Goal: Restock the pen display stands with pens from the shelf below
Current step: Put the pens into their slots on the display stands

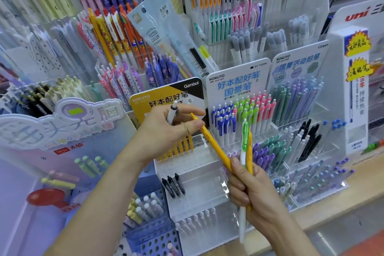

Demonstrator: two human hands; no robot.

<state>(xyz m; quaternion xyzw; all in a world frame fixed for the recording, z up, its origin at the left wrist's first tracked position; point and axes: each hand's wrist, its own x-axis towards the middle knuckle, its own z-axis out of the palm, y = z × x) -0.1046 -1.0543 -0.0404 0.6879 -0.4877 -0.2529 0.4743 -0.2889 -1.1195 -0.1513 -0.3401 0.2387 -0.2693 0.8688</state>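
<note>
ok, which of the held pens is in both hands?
The slanted yellow pen: left hand pinches its top, right hand grips its bottom. White pen is left-only, green-clipped pen right-only.

L hand (pixel 164 131) pinches yellow pen (pixel 210 141), R hand (pixel 253 191) pens (pixel 245 143)

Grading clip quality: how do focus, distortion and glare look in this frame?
Head view: centre sharp, left hand, right hand and the slim yellow plastic pen between them crisp; left and top edges smeared, pale lilac cartoon sign soft; wide-angle bending at the borders; even lighting, mild glare on the clear acrylic tiered stand.
</note>
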